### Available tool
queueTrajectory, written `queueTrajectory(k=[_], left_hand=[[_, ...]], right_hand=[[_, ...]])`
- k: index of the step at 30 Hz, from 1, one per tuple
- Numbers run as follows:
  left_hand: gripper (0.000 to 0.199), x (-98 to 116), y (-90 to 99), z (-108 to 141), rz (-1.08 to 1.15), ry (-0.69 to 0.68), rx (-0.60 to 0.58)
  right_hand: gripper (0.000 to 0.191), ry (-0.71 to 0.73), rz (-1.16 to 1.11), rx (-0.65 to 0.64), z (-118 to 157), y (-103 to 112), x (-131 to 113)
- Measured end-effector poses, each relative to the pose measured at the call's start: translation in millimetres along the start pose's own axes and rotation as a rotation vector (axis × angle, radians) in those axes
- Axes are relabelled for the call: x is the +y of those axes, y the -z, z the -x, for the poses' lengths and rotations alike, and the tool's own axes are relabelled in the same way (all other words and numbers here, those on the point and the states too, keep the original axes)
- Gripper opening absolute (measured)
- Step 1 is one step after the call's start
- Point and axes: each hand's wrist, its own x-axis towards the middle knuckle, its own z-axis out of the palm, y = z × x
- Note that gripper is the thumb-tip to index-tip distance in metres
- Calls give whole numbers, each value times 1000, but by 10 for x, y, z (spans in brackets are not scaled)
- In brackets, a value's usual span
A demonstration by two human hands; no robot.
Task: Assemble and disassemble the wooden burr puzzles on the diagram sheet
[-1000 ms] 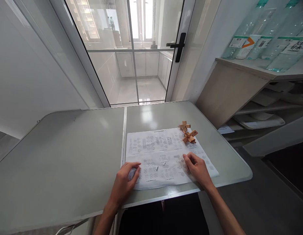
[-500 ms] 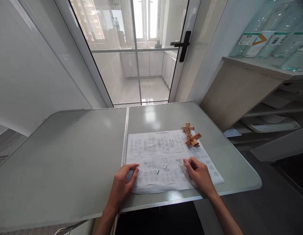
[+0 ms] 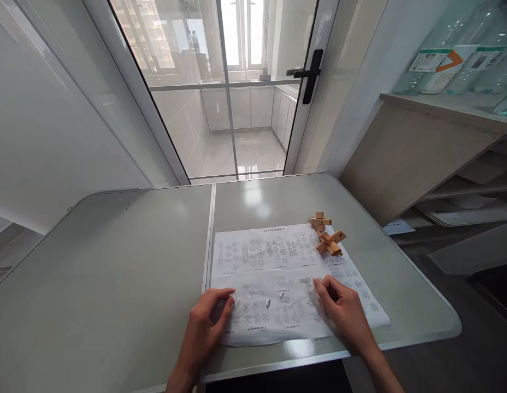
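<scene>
A large printed paper sheet (image 3: 253, 281) with rows of small diagrams and two dark pen marks lies on the table. My left hand (image 3: 204, 319) rests at its lower left edge, fingers curved, with a small gap between thumb and forefinger and nothing held. On the sheet's right part lies my right hand (image 3: 347, 312), its fingers curled in and nothing visible in them. Beyond it, a wooden interlocking puzzle (image 3: 330, 243) sits on the sheet's upper right. A second wooden puzzle (image 3: 319, 221) stands just behind, at the sheet's corner.
The pale green table (image 3: 126, 284) has a white seam (image 3: 210, 234) running left of the paper. Behind it is a glass door (image 3: 253, 131) with a black handle (image 3: 312, 75). To the right, a shelf unit (image 3: 417, 147) holds large clear bottles (image 3: 446, 68).
The view has tilted slightly, so the table, paper and puzzles appear a little lower and further right. Both hands keep the same pose on the paper.
</scene>
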Motion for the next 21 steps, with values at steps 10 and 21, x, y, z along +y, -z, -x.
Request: queueTrajectory(k=[10,21], left_hand=[[26,12,-2,-36,9,53,0],[23,-48,-5,-61,20,75,-1]], right_hand=[[50,-2,15,-3,1,-5,23],[52,2,53,-22,-27,-6,94]])
